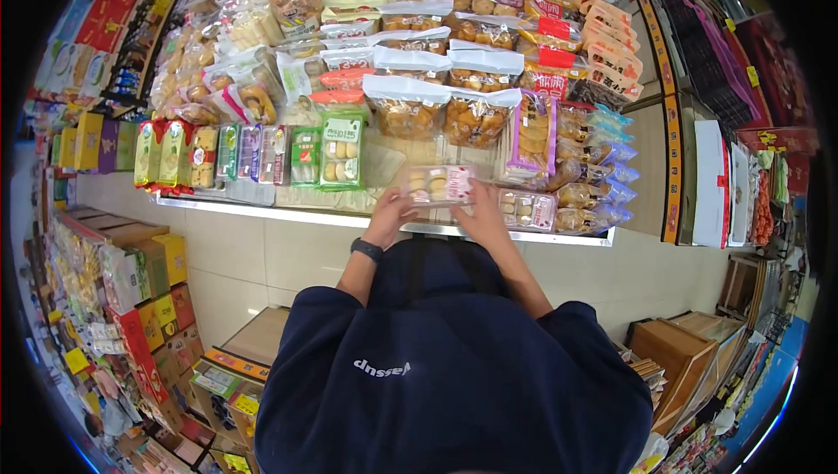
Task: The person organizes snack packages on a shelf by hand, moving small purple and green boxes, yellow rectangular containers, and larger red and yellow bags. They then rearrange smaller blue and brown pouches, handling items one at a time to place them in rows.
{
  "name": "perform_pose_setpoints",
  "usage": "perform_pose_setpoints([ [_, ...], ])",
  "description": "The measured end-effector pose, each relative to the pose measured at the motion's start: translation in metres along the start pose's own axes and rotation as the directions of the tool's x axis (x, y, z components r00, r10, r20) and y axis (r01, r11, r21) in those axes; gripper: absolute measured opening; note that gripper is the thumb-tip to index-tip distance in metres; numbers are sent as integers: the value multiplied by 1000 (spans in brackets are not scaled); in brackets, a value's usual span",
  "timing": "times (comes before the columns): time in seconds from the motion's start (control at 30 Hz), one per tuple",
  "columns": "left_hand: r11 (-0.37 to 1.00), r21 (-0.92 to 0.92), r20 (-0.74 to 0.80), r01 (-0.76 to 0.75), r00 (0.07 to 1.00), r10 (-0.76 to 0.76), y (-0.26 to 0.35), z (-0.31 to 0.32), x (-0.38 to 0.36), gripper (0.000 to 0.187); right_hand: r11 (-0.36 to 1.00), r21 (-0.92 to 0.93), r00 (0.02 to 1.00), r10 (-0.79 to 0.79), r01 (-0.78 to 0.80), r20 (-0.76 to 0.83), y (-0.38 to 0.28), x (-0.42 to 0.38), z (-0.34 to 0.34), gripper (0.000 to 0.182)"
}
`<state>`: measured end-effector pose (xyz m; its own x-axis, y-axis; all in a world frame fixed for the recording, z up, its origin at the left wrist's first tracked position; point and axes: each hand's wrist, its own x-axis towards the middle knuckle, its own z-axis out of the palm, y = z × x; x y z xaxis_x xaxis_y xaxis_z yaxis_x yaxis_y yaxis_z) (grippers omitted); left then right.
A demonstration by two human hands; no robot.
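A pink-labelled clear pack of small round pastries point(436, 184) is held level between my two hands, just over the front edge of the display shelf. My left hand point(390, 216) grips its left end, with a dark watch point(367, 250) on that wrist. At the other end, my right hand point(482, 212) has its fingers closed on the pack's right side. Close to the right hand lies a similar pink-labelled pastry pack point(526, 209) on the shelf. A green pastry pack point(341, 151) stands to the left of the held one.
Bagged brown snacks point(407, 107) stand in rows behind my hands. Blue-topped snack bags point(583, 195) line the right front, and red-and-green packs point(164, 156) the left front. A metal edge strip point(288, 214) borders the shelf. Stacked boxes point(161, 317) rise at left; brown cartons point(672, 360) stand at right.
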<state>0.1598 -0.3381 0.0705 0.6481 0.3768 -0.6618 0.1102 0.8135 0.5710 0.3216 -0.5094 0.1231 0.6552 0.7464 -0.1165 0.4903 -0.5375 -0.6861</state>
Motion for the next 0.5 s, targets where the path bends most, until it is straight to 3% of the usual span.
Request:
perform_pose_setpoints([
  [0.07, 988, -154, -20, -12, 1000, 9, -1, -20, 1, 18, 980, -198, 996, -12, 28, 84, -9, 11, 15, 73],
  [0.1, 982, -189, -47, -19, 999, 10, -3, -27, 5, 18, 998, -17, 993, 68, -66, 101, -1, 14, 30, 73],
  [0.17, 966, -256, -102, -42, 995, 16, -7, -37, 15, 17, 908, 335, 964, 203, -251, 171, 24, 20, 66, 72],
  [0.27, 959, -275, -124, -70, 992, 37, -18, -51, 33, 20, 847, 433, 945, 222, -309, 241, 30, 23, 67, 81],
  [0.37, 948, -308, -125, -76, 991, 39, -16, -46, 42, 28, 577, 545, 787, 346, -608, 511, 4, 17, 37, 90],
  [0.5, 930, -363, -166, -55, 986, -6, -10, -37, 57, 43, 421, 541, 684, 388, -728, 618, 2, 9, 44, 87],
])
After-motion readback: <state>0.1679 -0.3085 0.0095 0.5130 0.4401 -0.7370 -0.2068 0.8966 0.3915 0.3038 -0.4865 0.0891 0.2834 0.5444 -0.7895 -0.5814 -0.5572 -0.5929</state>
